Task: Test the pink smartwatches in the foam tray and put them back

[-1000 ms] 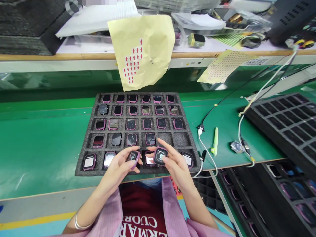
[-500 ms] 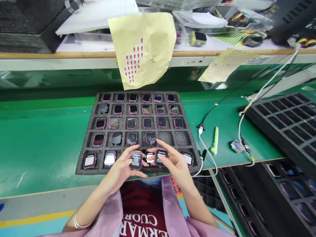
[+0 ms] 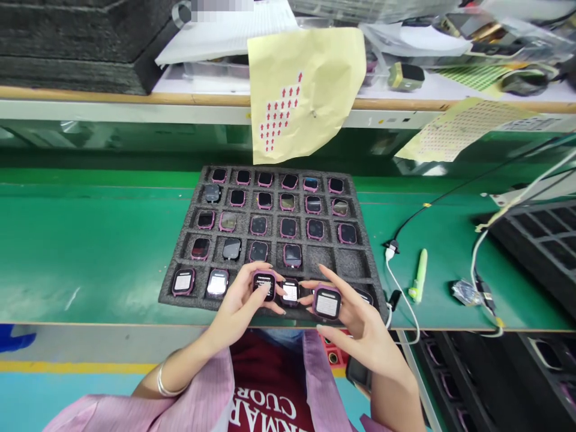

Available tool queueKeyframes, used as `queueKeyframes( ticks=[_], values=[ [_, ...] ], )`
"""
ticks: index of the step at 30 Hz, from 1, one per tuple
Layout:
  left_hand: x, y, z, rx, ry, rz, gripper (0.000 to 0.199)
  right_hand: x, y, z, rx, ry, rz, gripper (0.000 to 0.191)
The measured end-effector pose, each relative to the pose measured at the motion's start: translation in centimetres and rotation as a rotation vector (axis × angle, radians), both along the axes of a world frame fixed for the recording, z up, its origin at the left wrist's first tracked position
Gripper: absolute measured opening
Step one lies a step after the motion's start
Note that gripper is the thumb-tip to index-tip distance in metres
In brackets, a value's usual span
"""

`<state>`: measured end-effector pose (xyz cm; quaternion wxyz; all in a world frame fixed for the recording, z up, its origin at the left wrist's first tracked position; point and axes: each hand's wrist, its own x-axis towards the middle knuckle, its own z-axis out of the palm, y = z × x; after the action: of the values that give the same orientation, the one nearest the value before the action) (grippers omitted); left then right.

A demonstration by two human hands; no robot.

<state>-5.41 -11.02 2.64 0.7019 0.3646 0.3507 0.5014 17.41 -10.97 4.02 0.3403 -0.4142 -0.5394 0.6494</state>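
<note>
The left hand [image 3: 249, 297] is closed on the left smartwatch [image 3: 264, 287], its thumb on the lit screen. The right hand [image 3: 360, 324] grips the right smartwatch [image 3: 327, 303] by its edges with the fingers, thumb apart below it. Both watches are over the 6 o'clock edge of the foam tray [image 3: 173, 273], whose compartments hold more smartwatches [image 3: 183, 281]. The tray lies on the green table [image 3: 90, 240]; a green pen [image 3: 420, 276] lies at its 3 o'clock, a yellow sheet [image 3: 333, 78] hangs at 12 o'clock.
</note>
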Motion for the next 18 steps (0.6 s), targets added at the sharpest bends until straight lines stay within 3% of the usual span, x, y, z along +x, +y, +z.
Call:
queueKeyframes(
  ticks=[8,12,15,18],
  values=[
    [-0.2,0.3,-0.5,0.001,-0.013,-0.001,0.025,0.1,-0.5,0.1,-0.026,-0.046,-0.014,0.073],
    [-0.3,0.2,-0.7,0.021,-0.056,-0.021,0.027,1.1,0.0,0.4,0.026,-0.152,-0.056,0.055],
    [-0.3,0.2,-0.5,0.039,-0.021,-0.027,0.032,3.2,1.9,0.1,0.211,-0.327,-0.17,0.043],
    [-0.3,0.1,-0.6,0.062,0.068,-0.035,0.049,6.0,4.9,-0.9,0.532,-0.662,-0.269,0.04]
  ],
)
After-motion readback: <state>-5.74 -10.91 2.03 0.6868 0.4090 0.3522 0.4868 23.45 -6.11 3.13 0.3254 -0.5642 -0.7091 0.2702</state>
